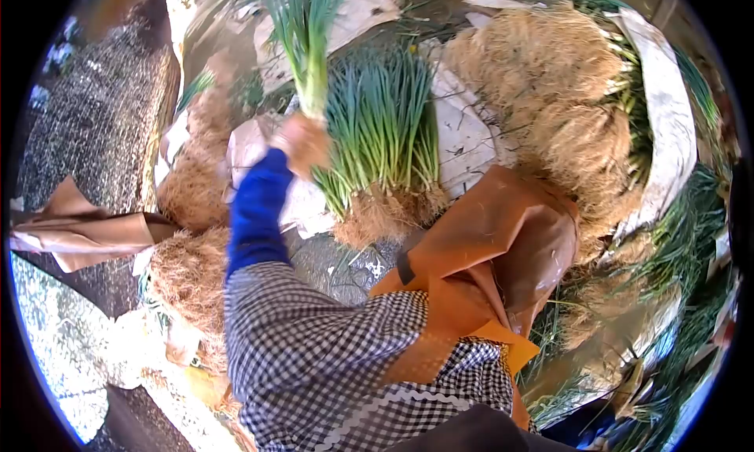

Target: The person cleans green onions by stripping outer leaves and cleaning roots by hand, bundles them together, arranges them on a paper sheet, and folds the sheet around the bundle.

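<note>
My left hand (292,138), at the end of a bright blue sleeve, is closed around the root end of a bunch of green onions (312,75), whose leaves point away from me. Just right of it stands a dense row of green onions (385,126) with tan roots toward me. At the lower right a dark blue sleeve (583,425) shows, seemingly my right arm's. My right hand (625,403) is blurred there beside loose green leaves, and its fingers cannot be made out.
Large heaps of onions with shaggy roots (550,83) lie at right, partly wrapped in white sheeting (664,114). More root heaps (192,267) line the left. An orange-brown apron (495,224) covers my knee. Dark netting or matting (98,114) lies at far left.
</note>
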`<state>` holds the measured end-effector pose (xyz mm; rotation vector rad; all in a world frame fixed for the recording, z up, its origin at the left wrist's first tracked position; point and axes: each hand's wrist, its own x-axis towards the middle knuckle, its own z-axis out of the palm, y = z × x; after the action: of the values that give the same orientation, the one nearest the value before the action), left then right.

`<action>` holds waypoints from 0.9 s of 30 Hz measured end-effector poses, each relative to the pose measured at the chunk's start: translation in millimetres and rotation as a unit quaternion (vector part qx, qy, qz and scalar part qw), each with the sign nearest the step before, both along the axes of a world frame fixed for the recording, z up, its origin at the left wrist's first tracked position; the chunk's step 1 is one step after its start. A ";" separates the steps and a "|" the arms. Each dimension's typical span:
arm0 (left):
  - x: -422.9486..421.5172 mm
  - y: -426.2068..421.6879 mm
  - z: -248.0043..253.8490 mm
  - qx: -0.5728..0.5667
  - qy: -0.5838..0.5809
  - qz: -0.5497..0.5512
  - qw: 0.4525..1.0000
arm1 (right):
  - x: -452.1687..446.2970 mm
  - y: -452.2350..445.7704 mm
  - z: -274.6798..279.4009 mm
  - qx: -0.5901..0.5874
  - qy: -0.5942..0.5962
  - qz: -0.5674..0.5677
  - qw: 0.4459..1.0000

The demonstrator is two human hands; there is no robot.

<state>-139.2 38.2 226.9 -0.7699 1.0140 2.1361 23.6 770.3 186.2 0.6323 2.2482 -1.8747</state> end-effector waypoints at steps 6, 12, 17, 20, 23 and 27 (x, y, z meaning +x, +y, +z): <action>70.6 78.4 -153.7 -0.383 -0.031 0.020 0.923 | -22.1 -54.0 3.5 -0.024 -0.033 0.047 0.998; 107.4 31.5 -213.5 -0.235 -0.009 0.097 0.967 | -32.0 -64.9 8.9 -0.023 -0.058 0.053 0.997; 111.4 55.6 -238.0 -0.279 -0.018 0.202 0.939 | -34.4 -66.2 7.7 -0.023 -0.069 0.049 0.996; 95.1 99.7 -170.5 -0.785 0.149 0.183 0.573 | -36.8 -69.4 7.4 -0.025 -0.072 0.049 0.996; 84.6 111.0 -169.6 -0.736 0.192 -0.048 0.648 | -37.9 -71.2 6.3 -0.028 -0.073 0.048 0.996; 66.7 98.5 -198.5 -0.734 0.163 -0.245 0.612 | -38.4 -72.8 4.2 -0.035 -0.070 0.047 0.996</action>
<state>-72.5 136.7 28.4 -0.5511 2.8020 0.5364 -14.8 697.5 190.4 0.6163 2.0790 -1.7971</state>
